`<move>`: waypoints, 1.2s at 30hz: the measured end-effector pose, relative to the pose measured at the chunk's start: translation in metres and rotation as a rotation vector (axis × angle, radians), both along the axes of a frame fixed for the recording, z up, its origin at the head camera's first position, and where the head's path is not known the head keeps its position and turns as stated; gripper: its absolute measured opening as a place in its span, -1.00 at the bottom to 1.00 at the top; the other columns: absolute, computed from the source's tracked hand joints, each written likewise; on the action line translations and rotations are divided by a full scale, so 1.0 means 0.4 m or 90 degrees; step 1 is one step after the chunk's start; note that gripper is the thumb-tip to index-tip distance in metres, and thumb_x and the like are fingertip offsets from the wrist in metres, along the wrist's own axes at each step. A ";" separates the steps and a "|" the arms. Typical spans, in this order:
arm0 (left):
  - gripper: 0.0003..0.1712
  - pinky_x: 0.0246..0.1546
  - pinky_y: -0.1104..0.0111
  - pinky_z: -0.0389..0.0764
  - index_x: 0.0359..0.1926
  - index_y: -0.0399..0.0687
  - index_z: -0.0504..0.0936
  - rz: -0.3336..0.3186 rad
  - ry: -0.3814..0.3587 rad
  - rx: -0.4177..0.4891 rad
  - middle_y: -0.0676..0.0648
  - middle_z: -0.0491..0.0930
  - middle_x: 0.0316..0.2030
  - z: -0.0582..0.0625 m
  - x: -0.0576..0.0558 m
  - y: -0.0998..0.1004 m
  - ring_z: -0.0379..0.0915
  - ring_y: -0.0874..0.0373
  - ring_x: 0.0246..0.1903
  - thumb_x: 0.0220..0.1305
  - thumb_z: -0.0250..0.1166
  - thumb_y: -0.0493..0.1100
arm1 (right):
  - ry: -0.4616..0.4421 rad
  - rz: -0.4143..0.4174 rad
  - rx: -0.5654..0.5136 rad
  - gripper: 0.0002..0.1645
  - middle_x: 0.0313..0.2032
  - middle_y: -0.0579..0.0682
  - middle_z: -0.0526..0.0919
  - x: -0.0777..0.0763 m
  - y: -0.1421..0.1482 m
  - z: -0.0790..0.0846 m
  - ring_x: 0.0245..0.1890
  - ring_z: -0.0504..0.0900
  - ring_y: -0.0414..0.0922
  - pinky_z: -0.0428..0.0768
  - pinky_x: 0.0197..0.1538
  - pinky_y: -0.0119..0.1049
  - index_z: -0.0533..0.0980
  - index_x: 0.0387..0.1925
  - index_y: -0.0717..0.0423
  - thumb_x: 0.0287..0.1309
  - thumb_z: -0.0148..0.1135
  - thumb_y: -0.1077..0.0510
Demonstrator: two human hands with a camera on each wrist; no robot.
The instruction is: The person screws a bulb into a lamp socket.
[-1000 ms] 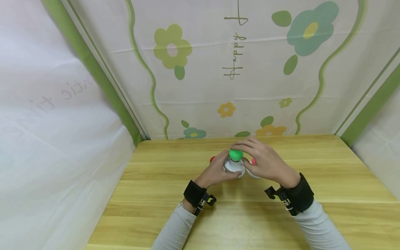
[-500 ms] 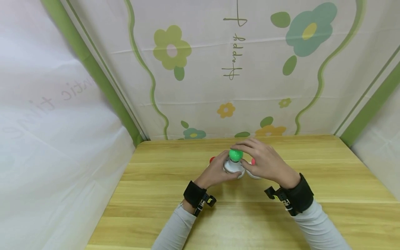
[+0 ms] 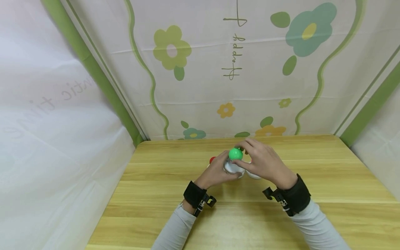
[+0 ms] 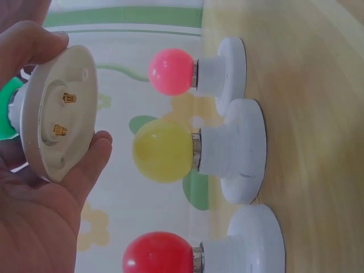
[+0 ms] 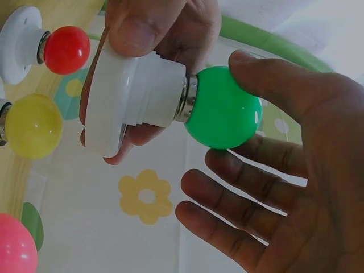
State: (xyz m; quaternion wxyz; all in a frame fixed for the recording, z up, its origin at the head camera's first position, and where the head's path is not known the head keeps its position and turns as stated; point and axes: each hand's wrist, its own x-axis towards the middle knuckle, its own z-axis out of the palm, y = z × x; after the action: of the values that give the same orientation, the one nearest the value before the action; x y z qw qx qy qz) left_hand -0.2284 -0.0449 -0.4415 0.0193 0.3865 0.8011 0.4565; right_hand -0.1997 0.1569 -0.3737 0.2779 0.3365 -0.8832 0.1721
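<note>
A round green light bulb [image 5: 223,108] sits in a white lamp holder [image 5: 149,94], its metal collar showing between the two. My left hand [image 3: 215,170] grips the holder's base by its rim, lifted off the table. Two brass terminals [image 4: 60,130] show on the holder's hollow underside in the left wrist view. My right hand [image 3: 265,160] pinches the green bulb, thumb on one side and index and middle fingers on the other. Its remaining fingers spread loosely away from the bulb in the right wrist view.
On the wooden table [image 3: 175,215] stand three more white holders with a pink bulb [image 4: 171,71], a yellow bulb [image 4: 164,151] and a red bulb [image 4: 159,253], in a row close by the hands. A flowered white curtain [image 3: 200,86] rises behind the table's far edge.
My right hand has turned around the green bulb: its fingers have drawn back from the top and the thumb has come across the near side. My left hand and the holder stay put.
</note>
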 end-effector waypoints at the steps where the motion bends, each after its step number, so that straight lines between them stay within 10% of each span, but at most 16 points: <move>1: -0.22 -0.02 0.43 0.58 0.34 0.27 0.24 -0.001 0.001 0.000 0.04 0.44 0.16 0.000 0.000 0.000 0.47 0.23 0.04 0.15 0.40 0.00 | 0.001 -0.005 -0.001 -0.46 -0.23 -0.16 0.57 0.001 -0.001 -0.001 -0.31 0.55 -0.29 0.56 -0.39 -0.38 0.55 -0.10 -0.03 -0.06 0.47 -0.19; 11: -0.22 0.07 0.40 0.56 0.33 0.26 0.25 0.004 0.008 0.002 0.06 0.43 0.17 -0.004 -0.001 0.000 0.45 0.23 0.09 0.14 0.42 0.00 | -0.033 -0.010 -0.006 -0.26 0.02 -0.08 0.58 0.007 0.002 0.007 -0.09 0.63 -0.15 0.65 -0.25 -0.24 0.47 0.14 -0.01 0.01 0.37 -0.29; 17: -0.18 0.12 0.38 0.54 0.37 0.30 0.19 -0.002 0.008 0.011 0.07 0.42 0.19 -0.002 -0.002 -0.003 0.43 0.22 0.14 0.15 0.40 -0.01 | -0.067 0.062 0.005 -0.40 0.23 -0.08 0.49 0.011 0.006 0.014 0.23 0.50 -0.07 0.63 -0.10 -0.19 0.45 0.24 -0.08 0.10 0.25 0.11; 36: -0.20 0.02 0.43 0.58 0.37 0.29 0.20 0.001 0.011 0.004 0.06 0.43 0.18 -0.006 -0.003 -0.002 0.45 0.24 0.08 0.17 0.39 0.00 | -0.023 0.038 -0.002 -0.49 0.01 -0.12 0.61 0.009 0.005 0.009 -0.05 0.64 -0.15 0.63 -0.32 -0.31 0.58 0.06 -0.09 0.03 0.44 -0.05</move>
State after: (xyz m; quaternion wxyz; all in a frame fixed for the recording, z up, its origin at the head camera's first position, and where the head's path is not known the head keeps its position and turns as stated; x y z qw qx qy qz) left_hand -0.2297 -0.0457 -0.4441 0.0111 0.3896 0.8003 0.4557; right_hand -0.1959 0.1588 -0.3701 0.2568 0.3590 -0.8775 0.1876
